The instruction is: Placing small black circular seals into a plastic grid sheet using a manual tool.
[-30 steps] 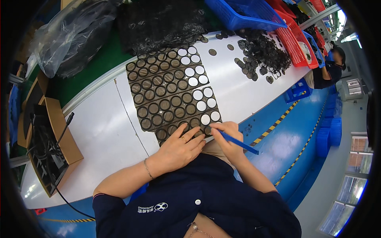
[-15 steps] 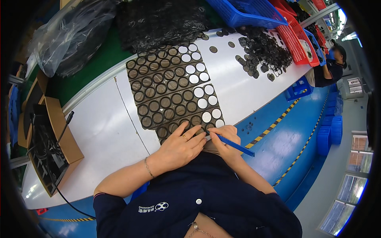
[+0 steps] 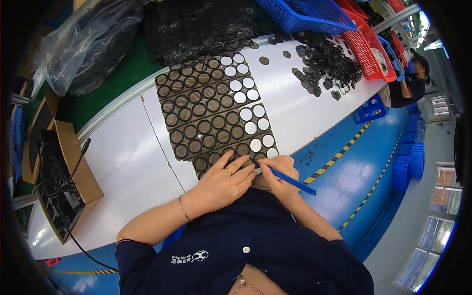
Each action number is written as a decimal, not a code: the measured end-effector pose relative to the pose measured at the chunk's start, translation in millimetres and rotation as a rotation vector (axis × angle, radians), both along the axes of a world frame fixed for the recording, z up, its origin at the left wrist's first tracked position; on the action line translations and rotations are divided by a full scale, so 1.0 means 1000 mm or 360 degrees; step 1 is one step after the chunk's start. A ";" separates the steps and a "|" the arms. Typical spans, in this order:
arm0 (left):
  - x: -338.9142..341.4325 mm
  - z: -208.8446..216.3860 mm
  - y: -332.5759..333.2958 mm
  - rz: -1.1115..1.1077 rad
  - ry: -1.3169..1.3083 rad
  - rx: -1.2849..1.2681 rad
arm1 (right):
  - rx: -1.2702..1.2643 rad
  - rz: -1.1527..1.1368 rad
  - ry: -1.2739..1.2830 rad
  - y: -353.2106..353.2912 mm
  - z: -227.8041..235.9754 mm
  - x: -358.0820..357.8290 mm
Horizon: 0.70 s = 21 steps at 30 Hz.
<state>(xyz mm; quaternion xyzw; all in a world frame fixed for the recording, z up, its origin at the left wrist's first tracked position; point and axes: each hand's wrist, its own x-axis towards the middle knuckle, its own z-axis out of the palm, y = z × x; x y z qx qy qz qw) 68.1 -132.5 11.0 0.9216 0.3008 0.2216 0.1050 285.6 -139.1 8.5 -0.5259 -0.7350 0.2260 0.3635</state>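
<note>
Dark sheets (image 3: 220,109) patterned with rows of black rings lie one behind another on the white table. Several circles at their right side are white, the others brownish. On the nearest sheet my left hand (image 3: 219,186) rests palm down with its fingers stretched out over the rings. Just to its right, my right hand (image 3: 284,179) pinches a slim, flat blue hand tool (image 3: 301,186), whose exact kind I cannot tell. The tool's tip points at a ring by the sheet's near right corner, close to my left fingertips; the tip itself is partly hidden.
Loose dark discs (image 3: 324,66) are heaped at the far right, near a red basket (image 3: 366,54) and a blue basket (image 3: 305,19). Black plastic (image 3: 196,29) lies behind the sheets. A cardboard box (image 3: 83,172) with cables stands left. Another person (image 3: 408,91) works at far right.
</note>
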 end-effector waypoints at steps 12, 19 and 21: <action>0.001 0.003 0.003 -0.0044 -0.0021 0.0022 | 0.0393 -0.0386 -0.0056 0.113 0.039 0.068; -0.001 0.002 0.003 -0.0036 0.0000 0.0006 | -0.0037 -0.0020 0.0122 0.024 0.011 0.001; -0.001 0.001 0.003 -0.0043 -0.0010 0.0003 | -0.0099 -0.0038 0.0102 0.009 0.007 -0.001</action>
